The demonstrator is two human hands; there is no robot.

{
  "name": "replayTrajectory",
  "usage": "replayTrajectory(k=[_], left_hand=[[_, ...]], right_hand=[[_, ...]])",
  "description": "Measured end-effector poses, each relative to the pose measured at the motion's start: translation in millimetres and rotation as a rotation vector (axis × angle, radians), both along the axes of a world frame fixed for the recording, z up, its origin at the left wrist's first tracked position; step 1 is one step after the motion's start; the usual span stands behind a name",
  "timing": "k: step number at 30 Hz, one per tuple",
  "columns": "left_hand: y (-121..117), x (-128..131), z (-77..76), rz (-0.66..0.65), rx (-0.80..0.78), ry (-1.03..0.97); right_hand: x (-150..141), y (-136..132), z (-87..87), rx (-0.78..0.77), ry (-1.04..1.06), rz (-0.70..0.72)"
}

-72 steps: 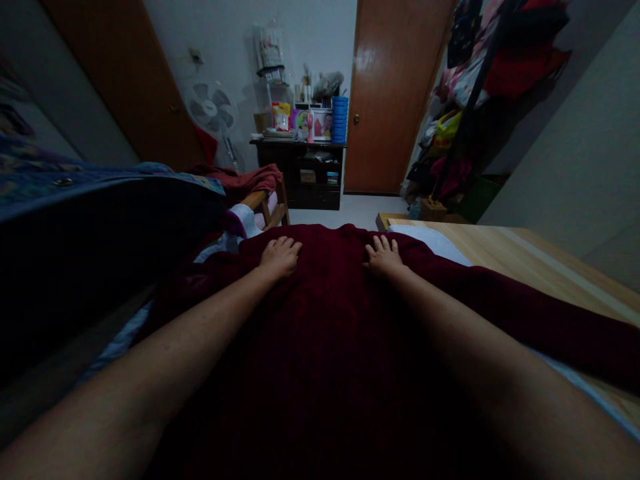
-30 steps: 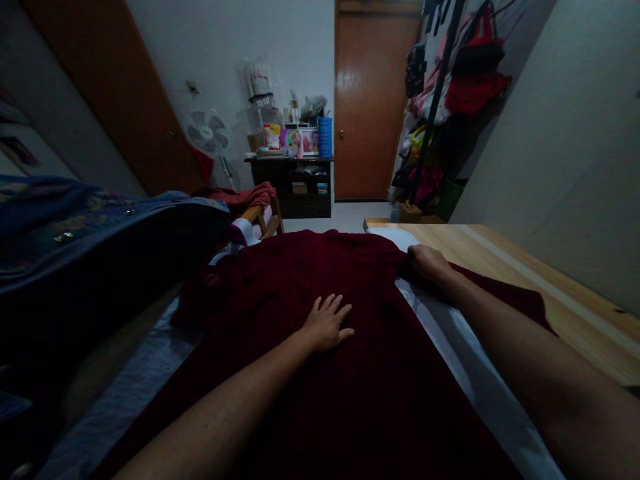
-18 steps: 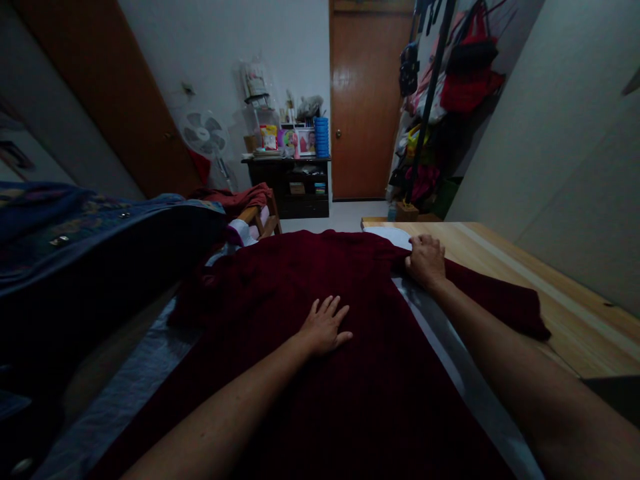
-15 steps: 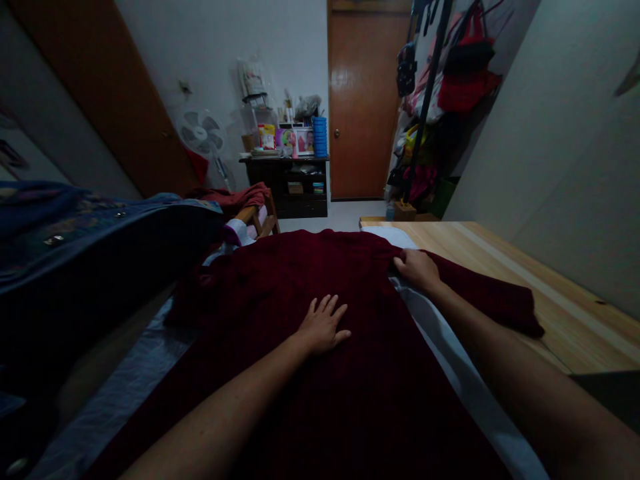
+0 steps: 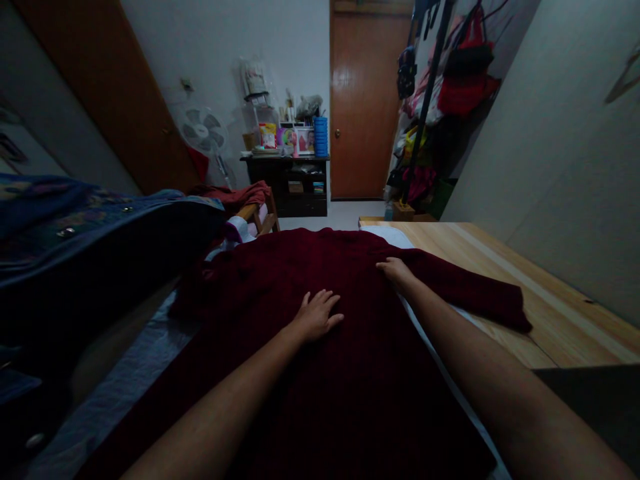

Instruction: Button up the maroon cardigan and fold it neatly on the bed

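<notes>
A dark red long-sleeved garment (image 5: 320,393) lies spread out in front of me, its shoulders at the far end. One sleeve (image 5: 475,287) stretches to the right over the wooden surface. My left hand (image 5: 316,317) rests flat on the middle of the garment, fingers spread, holding nothing. Near the right armpit, my right hand (image 5: 397,272) has its fingers bent and closed on the cloth; the fingertips are partly hidden. White cloth (image 5: 443,367) shows as a narrow strip under the garment's right edge.
A wooden tabletop (image 5: 560,313) runs along the right wall. Blue denim clothing (image 5: 100,227) hangs close on the left. Farther back are a white fan (image 5: 204,130), a dark cabinet (image 5: 260,180) with items on top, a closed door (image 5: 367,107) and hanging bags (image 5: 465,73).
My right hand has shifted left, and the right sleeve has slid slightly left too. The garment's right side now covers more of the white cloth. My left hand has moved slightly left and away from me.
</notes>
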State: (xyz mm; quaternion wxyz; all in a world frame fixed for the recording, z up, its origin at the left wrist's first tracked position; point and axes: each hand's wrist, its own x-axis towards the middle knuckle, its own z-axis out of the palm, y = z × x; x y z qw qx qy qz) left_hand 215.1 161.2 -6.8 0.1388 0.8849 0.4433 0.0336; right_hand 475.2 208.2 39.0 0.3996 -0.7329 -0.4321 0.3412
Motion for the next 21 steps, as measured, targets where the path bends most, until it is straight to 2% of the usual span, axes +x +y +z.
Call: replayTrajectory(k=[4,7,11,15,19,21], left_hand=[[10,-26,1.7,0.184,0.108,0.067],[15,-47,-6.2,0.295,0.052,0.1],[15,-61,-16.1,0.296,-0.013,0.079],[10,-63,-17.6,0.284,-0.027,0.059],[6,-71,-10.8,0.26,-0.008,0.054],[9,-82,-1.5,0.25,0.082,0.059]], right_hand=[[11,0,-7.8,0.049,-0.079,-0.073],[12,0,-13.9,0.067,-0.147,-0.11],[11,1,-15.5,0.064,-0.238,-0.15],[19,-2,-6.9,0.025,-0.434,-0.101],[20,-12,-1.0,-0.098,-0.702,-0.029],[17,-17,-0.9,-0.168,-0.775,0.017]])
